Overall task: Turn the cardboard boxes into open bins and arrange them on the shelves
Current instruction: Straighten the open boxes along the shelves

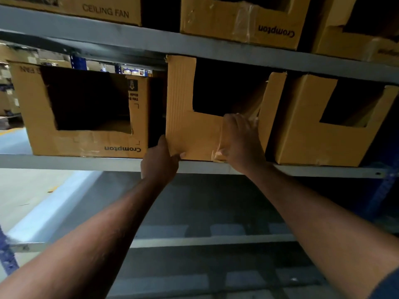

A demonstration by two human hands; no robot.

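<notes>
Three cardboard bins with cut-out fronts stand on the grey middle shelf [86, 161]. The middle bin [183, 117] is between my hands. My left hand [158, 162] grips its lower left corner, thumb up the side edge and fingers curled under the bottom. My right hand [239, 141] lies over the front lip of the cut-out, fingers curled over the edge into the opening. The left bin [43, 121], printed "Crompton" upside down, stands a gap away. The right bin [302, 134] sits close against the middle one.
The shelf above [129, 39] carries more cardboard boxes, one marked "CEILING FAN" [103, 10] and a cut-open Crompton box [226, 20]. A lower grey shelf [194, 240] lies beneath my forearms. A blue upright [386, 186] stands at the right. Pale floor shows at the left.
</notes>
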